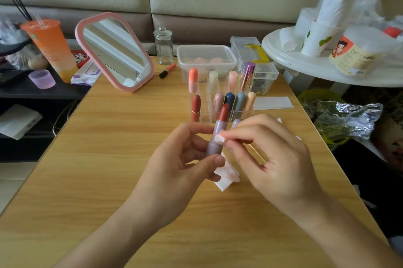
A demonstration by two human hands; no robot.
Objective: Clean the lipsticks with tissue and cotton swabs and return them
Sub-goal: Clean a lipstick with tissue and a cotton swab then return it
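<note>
Head view, lipstick: lilac tube (214, 142) with its red bullet wound out, near upright and leaning slightly right, held above the worktop (130, 158) just in front of the clear rack (202, 113).
Left grip: the left hand (185, 154) holds the tube's lower half, thumb and fingers curled round it.
Right grip: the right hand (268, 154) pinches a small tissue wad (219, 138), narrow, touching the tube's collar.
Key relation: the wad meets the tube from its right side (the right hand does the wiping).
Hidden: what looks like a lilac cap (236, 123) sits behind the right hand; a stained tissue (227, 177) lies partly under the hands.
</note>
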